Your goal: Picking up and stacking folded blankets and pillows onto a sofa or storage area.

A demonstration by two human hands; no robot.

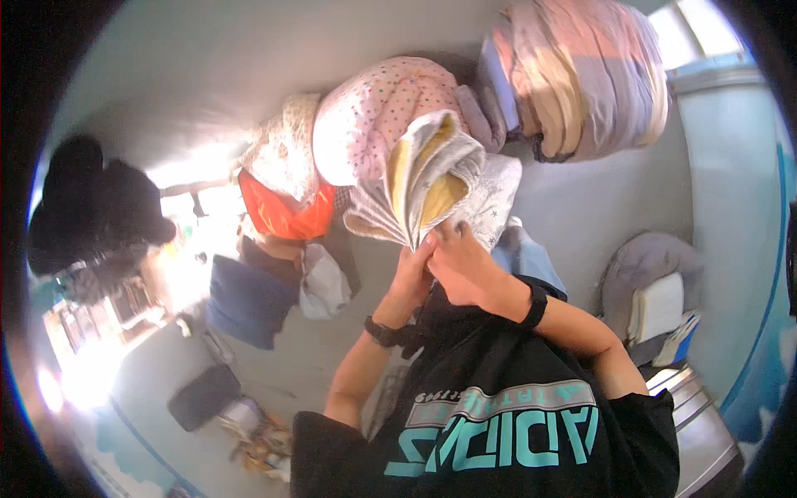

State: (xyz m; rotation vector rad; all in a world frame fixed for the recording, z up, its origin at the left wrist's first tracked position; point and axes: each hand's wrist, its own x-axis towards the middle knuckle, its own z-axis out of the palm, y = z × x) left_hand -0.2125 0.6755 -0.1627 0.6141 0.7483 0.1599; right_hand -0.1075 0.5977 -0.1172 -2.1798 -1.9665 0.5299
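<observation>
A white star-patterned cloth [500,192] with a yellow inner side is bunched in front of my chest, its folds fanning up and away from me. My left hand [408,278] pinches its gathered lower end. Beside it, touching, my right hand [465,264] closes around the same gathered part. Both hands are shut on the fabric, and the fingertips are partly hidden by the folds. Dark bands circle both wrists. Directly behind the cloth sits a rolled pink dotted quilt [357,116].
A large striped bedding bundle [573,79] stands at the far right. To the left are an orange bag [282,207], a navy cushion [249,299], a white bag [324,282] and a black plush-like object [91,207]. A grey curved cushion [635,261] lies at right.
</observation>
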